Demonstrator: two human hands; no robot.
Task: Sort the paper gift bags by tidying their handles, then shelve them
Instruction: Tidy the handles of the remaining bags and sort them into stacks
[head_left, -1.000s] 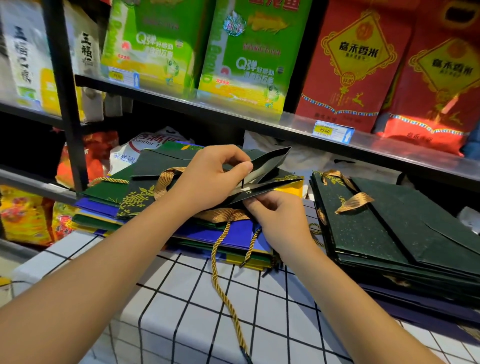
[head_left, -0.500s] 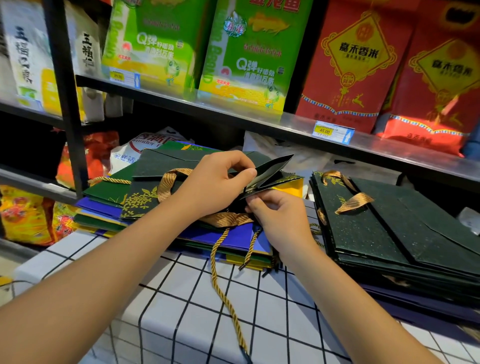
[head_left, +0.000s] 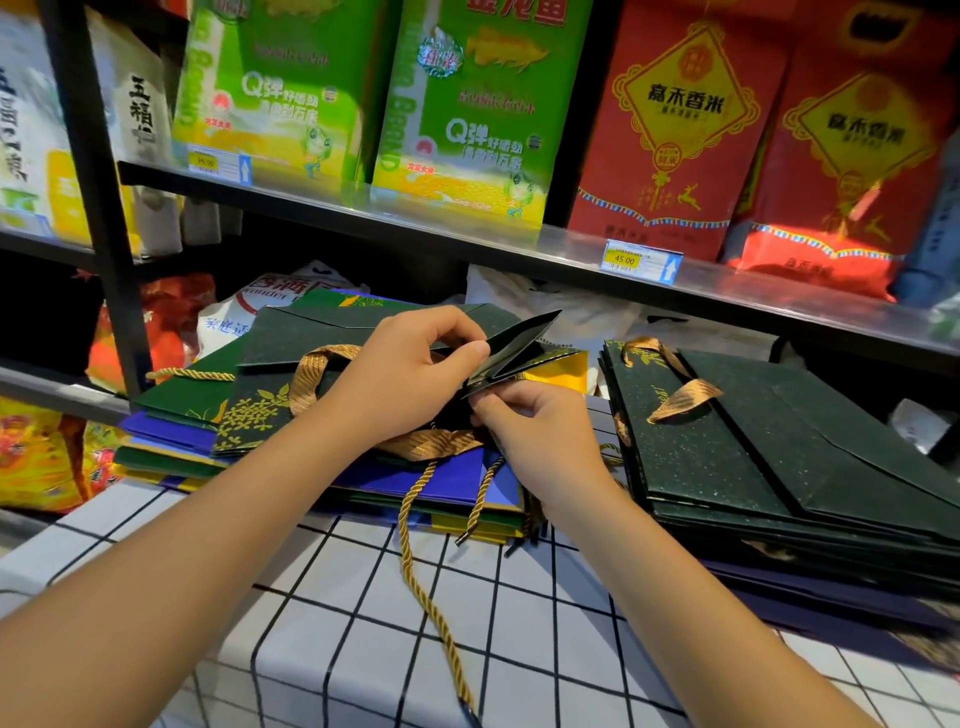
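Head view: the left hand (head_left: 410, 374) and right hand (head_left: 535, 426) pinch the mouth of a flat dark-green paper gift bag (head_left: 519, 348), its opening pointing right, atop a bag pile (head_left: 311, 467) on the checked tabletop (head_left: 363, 623).

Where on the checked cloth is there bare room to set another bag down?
The checked cloth is bare in front of both piles, between the forearms, crossed only by a gold cord. Behind that it is crowded: the mixed pile left, the dark green pile right, barely apart.
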